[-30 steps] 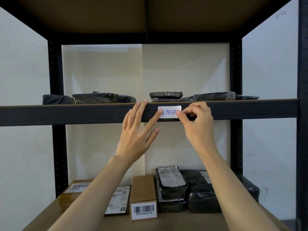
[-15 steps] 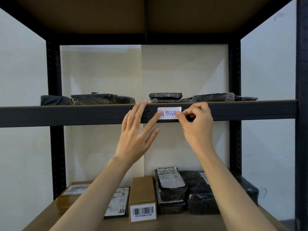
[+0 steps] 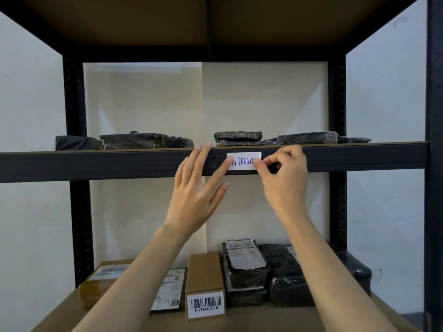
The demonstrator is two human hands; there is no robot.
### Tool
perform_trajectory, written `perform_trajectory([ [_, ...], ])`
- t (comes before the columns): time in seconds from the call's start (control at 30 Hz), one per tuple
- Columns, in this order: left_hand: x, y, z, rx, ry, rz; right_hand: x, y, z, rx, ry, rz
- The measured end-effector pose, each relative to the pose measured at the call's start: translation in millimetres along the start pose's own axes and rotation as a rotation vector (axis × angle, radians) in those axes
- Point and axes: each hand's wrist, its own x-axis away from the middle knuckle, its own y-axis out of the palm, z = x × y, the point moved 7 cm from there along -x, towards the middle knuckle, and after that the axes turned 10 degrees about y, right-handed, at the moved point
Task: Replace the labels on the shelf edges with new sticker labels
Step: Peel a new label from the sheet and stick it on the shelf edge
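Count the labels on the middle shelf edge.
1: a white label at mid shelf edge, left hand touching its left end, right hand pinching its right end. Hands may hide others.

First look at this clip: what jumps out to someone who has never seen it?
The white label, handwritten in blue, sits midway along the dark shelf edge. The left hand presses its left end with a straight forefinger, and the right hand pinches its right end. On the lower shelf, a cardboard box shows a barcode sticker reading PUTIAN-U18, beside black-wrapped parcels.
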Motion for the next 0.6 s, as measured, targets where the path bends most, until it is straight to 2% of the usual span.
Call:
perform_trajectory([
  [0.27,0.3,-0.7,-0.7,-0.004,-0.011,0.000,-2.6,-1.1,1.9,0.060,0.023,-0.010],
  [0.47,-1.0,-3.7,0.6,0.017,-0.021,0.019,-4.1,-8.3,5.4,0.008,0.024,0.019],
  [0.6,-5.8,-7.1,1.2,0.079,-0.130,0.062,-5.4,-9.0,6.2,-0.001,-0.025,-0.024],
])
